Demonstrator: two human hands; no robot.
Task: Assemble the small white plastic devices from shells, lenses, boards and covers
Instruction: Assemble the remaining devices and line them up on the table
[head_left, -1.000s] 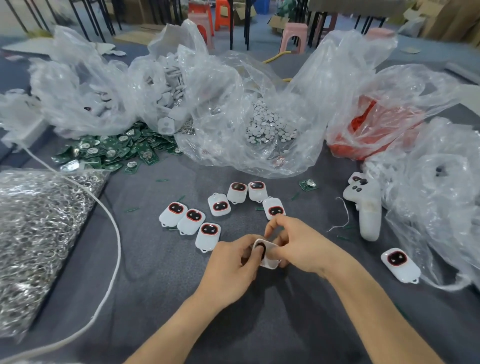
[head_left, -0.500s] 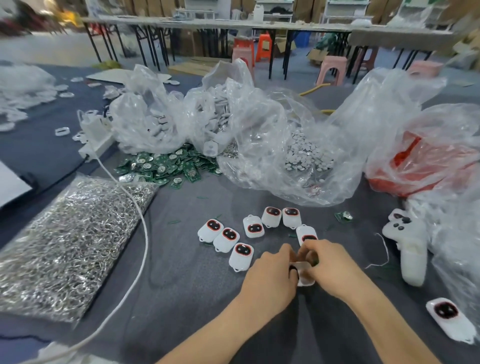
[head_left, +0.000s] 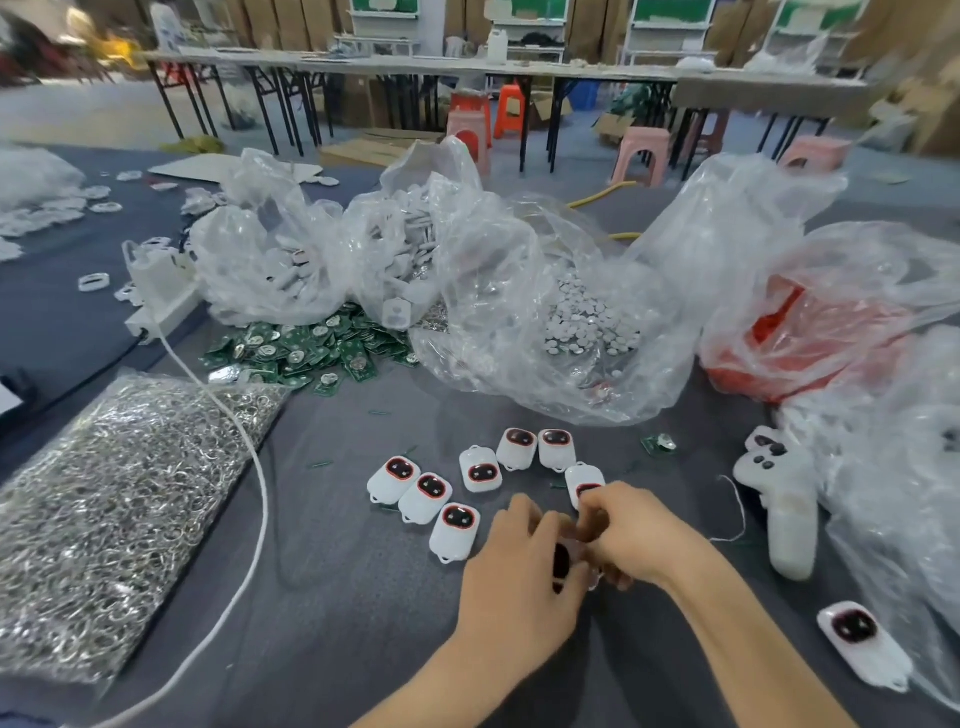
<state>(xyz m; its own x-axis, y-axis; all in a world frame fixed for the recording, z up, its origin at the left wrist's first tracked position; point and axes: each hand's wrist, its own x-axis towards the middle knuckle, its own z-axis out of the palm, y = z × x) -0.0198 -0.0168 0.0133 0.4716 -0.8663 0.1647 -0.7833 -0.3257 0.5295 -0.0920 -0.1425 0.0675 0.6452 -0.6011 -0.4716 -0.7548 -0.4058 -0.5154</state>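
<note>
Your left hand (head_left: 519, 566) and your right hand (head_left: 636, 535) meet low in the middle of the desk (head_left: 337, 597). Both have the fingers curled on one small white device (head_left: 562, 558). Its dark lens shows between the two hands, the rest is blurred. Just beyond your hands, seven finished devices (head_left: 480, 470) lie in a loose arc, lens side up, and the nearest is partly behind your right hand. One more device (head_left: 857, 644) lies well apart at the right. Farther back is a heap of green boards (head_left: 311, 348), beside clear bags with white shells (head_left: 405, 249) and round discs (head_left: 587, 322). A bag of metal rings (head_left: 104, 509) lies at the left
</note>
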